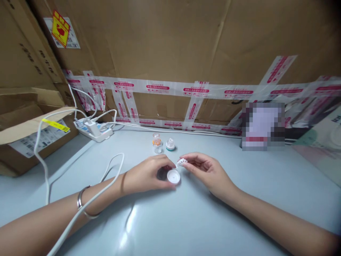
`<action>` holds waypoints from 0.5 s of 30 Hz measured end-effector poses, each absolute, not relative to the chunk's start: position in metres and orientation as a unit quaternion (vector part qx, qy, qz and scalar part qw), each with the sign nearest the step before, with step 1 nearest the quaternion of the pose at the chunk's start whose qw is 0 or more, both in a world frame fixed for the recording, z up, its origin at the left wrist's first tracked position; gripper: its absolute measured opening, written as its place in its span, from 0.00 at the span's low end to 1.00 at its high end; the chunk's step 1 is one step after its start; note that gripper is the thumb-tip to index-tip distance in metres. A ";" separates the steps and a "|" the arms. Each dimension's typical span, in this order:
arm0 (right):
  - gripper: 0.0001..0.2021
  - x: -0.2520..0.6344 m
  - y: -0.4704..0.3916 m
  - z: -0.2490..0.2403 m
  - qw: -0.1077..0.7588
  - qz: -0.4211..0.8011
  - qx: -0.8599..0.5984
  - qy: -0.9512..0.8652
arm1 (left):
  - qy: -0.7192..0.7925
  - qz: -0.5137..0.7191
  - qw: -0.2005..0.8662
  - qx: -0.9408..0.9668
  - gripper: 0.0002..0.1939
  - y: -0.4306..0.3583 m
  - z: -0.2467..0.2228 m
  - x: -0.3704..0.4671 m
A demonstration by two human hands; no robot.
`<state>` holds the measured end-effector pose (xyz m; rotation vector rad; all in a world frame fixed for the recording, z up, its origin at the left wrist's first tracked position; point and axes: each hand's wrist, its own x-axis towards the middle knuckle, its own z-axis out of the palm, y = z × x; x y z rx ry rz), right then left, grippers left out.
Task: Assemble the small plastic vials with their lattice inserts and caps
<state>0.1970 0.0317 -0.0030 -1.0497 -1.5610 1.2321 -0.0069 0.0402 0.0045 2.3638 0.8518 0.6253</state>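
Note:
Between the thumb and fingers of my left hand (151, 172) is a small round white cap (173, 176), its hollow side facing me. My right hand (204, 170) pinches a small white ribbed plastic piece (182, 162) just above and to the right of the cap. Whether the two pieces touch, I cannot tell. Beyond my hands stand a small clear container with an orange band (157, 143) and, to its right, a clear-domed piece with a teal base (170, 144).
A white power strip (97, 132) with plugs lies at the back left, and a white cable (80, 213) crosses over my left forearm. At left is an open cardboard box (34, 131). A large taped carton (160, 46) walls the back. A blurred upright object (262, 126) stands back right.

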 end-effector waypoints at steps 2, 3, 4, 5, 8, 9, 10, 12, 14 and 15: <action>0.09 0.196 0.030 -0.004 0.409 0.487 -0.412 -0.653 | 0.315 0.238 0.285 0.873 0.14 0.041 -0.002 -0.005; 0.08 0.196 0.029 -0.004 0.400 0.476 -0.410 -0.667 | 0.316 0.244 0.292 0.869 0.14 0.041 -0.004 -0.004; 0.08 0.196 0.028 -0.004 0.393 0.464 -0.409 -0.680 | 0.318 0.251 0.300 0.864 0.14 0.042 -0.007 -0.003; 0.08 0.196 0.028 -0.004 0.388 0.450 -0.408 -0.693 | 0.320 0.258 0.306 0.859 0.15 0.043 -0.009 -0.003; 0.08 0.196 0.027 -0.004 0.373 0.425 -0.397 -0.723 | 0.323 0.263 0.315 0.852 0.17 0.044 -0.013 -0.003; 0.08 0.196 0.027 -0.004 0.370 0.424 -0.393 -0.727 | 0.324 0.262 0.314 0.853 0.18 0.045 -0.014 -0.003; 0.08 0.196 0.027 -0.004 0.369 0.425 -0.394 -0.727 | 0.325 0.260 0.313 0.854 0.18 0.045 -0.015 -0.003; 0.08 0.196 0.026 -0.004 0.367 0.425 -0.402 -0.723 | 0.324 0.258 0.313 0.855 0.18 0.046 -0.015 -0.003; 0.07 0.196 0.027 -0.004 0.365 0.418 -0.406 -0.726 | 0.323 0.260 0.314 0.854 0.18 0.046 -0.015 -0.003; 0.07 0.196 0.027 -0.004 0.364 0.410 -0.403 -0.733 | 0.323 0.261 0.315 0.854 0.18 0.046 -0.015 -0.003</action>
